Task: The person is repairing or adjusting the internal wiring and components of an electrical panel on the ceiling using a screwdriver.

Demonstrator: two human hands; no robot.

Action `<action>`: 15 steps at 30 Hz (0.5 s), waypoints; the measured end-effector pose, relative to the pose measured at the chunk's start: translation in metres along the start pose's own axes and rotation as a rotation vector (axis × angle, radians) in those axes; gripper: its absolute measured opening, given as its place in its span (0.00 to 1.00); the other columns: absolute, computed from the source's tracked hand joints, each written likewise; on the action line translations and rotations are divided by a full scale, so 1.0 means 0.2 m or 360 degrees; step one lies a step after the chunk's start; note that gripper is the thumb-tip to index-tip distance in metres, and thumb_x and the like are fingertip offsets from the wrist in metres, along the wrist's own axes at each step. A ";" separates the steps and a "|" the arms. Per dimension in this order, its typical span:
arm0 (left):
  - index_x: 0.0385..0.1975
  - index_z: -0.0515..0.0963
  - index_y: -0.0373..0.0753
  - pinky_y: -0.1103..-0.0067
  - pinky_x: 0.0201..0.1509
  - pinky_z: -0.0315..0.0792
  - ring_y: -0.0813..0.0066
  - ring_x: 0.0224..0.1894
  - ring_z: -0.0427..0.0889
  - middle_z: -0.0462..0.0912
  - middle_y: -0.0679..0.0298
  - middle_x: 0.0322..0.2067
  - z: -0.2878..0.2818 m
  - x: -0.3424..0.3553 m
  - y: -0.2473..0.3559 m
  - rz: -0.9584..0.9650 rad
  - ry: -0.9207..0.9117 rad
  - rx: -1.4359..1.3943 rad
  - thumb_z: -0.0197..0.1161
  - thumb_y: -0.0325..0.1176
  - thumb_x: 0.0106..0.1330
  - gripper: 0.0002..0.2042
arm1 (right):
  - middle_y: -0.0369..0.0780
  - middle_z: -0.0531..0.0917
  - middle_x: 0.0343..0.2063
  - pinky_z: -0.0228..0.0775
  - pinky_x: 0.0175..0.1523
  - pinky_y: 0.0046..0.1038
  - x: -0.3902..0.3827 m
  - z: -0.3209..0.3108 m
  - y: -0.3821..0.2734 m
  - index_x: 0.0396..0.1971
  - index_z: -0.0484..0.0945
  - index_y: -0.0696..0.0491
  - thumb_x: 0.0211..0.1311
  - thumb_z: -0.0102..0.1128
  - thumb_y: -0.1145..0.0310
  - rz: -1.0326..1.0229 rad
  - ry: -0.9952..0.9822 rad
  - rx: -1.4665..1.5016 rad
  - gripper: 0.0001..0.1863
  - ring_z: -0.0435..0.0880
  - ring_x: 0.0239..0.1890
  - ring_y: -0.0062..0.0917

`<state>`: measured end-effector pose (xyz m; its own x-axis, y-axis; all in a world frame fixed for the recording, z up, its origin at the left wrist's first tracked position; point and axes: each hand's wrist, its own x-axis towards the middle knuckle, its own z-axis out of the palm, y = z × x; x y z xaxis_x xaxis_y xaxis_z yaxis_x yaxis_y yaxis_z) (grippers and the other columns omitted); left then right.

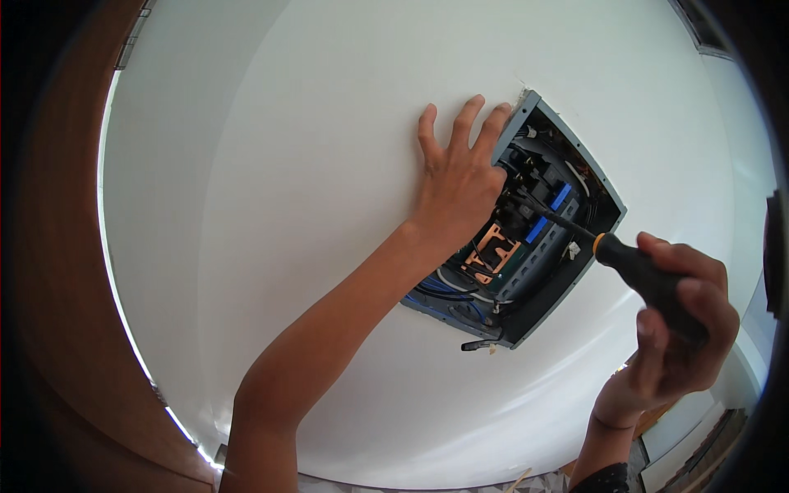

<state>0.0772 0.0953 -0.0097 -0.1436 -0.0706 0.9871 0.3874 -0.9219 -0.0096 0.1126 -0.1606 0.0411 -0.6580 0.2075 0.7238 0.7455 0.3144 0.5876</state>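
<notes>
An electrical panel box [567,283] with a grey metal frame is set into the white wall, its cover off. My right hand [686,308] grips the black handle of a screwdriver [645,275] with an orange collar. The screwdriver's shaft reaches into the box among black circuit breakers [542,177], where its tip is hard to make out. At the frame's left edge is my left hand [460,177], three fingers spread toward the wall. Its index finger bends into the box as in a pinch; the thumb and whatever they hold are hidden.
Inside the box are a blue strip [549,214], a copper-coloured busbar [493,253] and blue and black wires [448,287]. A small black latch [477,346] sticks out below the frame. White wall [329,148] surrounds the box, and a brown wooden surface [66,271] stands at the left.
</notes>
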 end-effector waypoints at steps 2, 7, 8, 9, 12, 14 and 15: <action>0.16 0.85 0.43 0.40 0.71 0.39 0.54 0.73 0.55 0.64 0.60 0.69 -0.01 -0.02 0.00 -0.0004 -0.0018 -0.0006 0.71 0.22 0.46 0.05 | 0.56 0.82 0.42 0.85 0.49 0.42 -0.03 0.03 0.00 0.49 0.68 0.53 0.66 0.67 0.67 0.0073 0.0079 -0.0191 0.18 0.86 0.43 0.44; 0.12 0.80 0.41 0.37 0.70 0.42 0.50 0.73 0.55 0.64 0.57 0.69 0.00 -0.01 -0.01 0.0060 -0.0049 0.0026 0.68 0.25 0.51 0.08 | 0.55 0.82 0.43 0.85 0.46 0.34 0.09 -0.01 0.02 0.49 0.68 0.53 0.66 0.67 0.70 -0.0105 -0.0030 -0.0022 0.18 0.87 0.43 0.42; 0.12 0.80 0.41 0.37 0.70 0.42 0.50 0.73 0.55 0.64 0.57 0.69 0.00 0.01 0.00 0.0069 -0.0044 0.0019 0.68 0.25 0.51 0.08 | 0.56 0.82 0.43 0.85 0.46 0.32 0.04 0.01 0.02 0.49 0.67 0.54 0.64 0.69 0.71 0.0042 0.0038 0.0203 0.19 0.88 0.44 0.40; 0.12 0.81 0.41 0.37 0.70 0.42 0.50 0.73 0.55 0.64 0.57 0.69 0.02 0.02 0.01 0.0064 -0.0005 -0.0016 0.68 0.25 0.52 0.08 | 0.56 0.82 0.43 0.85 0.46 0.32 0.03 0.01 0.01 0.49 0.67 0.54 0.64 0.69 0.71 0.0043 0.0042 0.0189 0.19 0.88 0.44 0.40; 0.12 0.81 0.41 0.37 0.71 0.41 0.50 0.73 0.55 0.63 0.57 0.69 0.00 -0.01 -0.02 0.0033 -0.0008 -0.0054 0.67 0.24 0.52 0.08 | 0.54 0.83 0.41 0.84 0.45 0.29 -0.02 0.04 0.01 0.50 0.66 0.57 0.62 0.72 0.62 0.0258 0.0221 -0.0297 0.27 0.88 0.42 0.37; 0.12 0.81 0.41 0.37 0.71 0.41 0.50 0.73 0.55 0.63 0.56 0.69 0.01 0.01 -0.01 0.0030 0.0011 -0.0105 0.67 0.24 0.52 0.09 | 0.53 0.83 0.39 0.83 0.43 0.28 0.04 0.00 -0.01 0.51 0.67 0.58 0.62 0.73 0.62 0.0121 0.0125 -0.0408 0.27 0.88 0.40 0.36; 0.12 0.81 0.41 0.37 0.71 0.41 0.50 0.73 0.55 0.63 0.56 0.69 0.01 0.02 0.00 0.0036 0.0018 -0.0117 0.66 0.23 0.52 0.08 | 0.51 0.83 0.37 0.82 0.41 0.27 0.06 -0.04 -0.02 0.52 0.67 0.59 0.62 0.73 0.62 -0.0014 0.0023 -0.0508 0.28 0.87 0.37 0.34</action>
<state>0.0796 0.0954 -0.0060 -0.1460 -0.0958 0.9846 0.3225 -0.9455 -0.0442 0.1019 -0.1657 0.0506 -0.6647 0.1920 0.7220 0.7369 0.0093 0.6760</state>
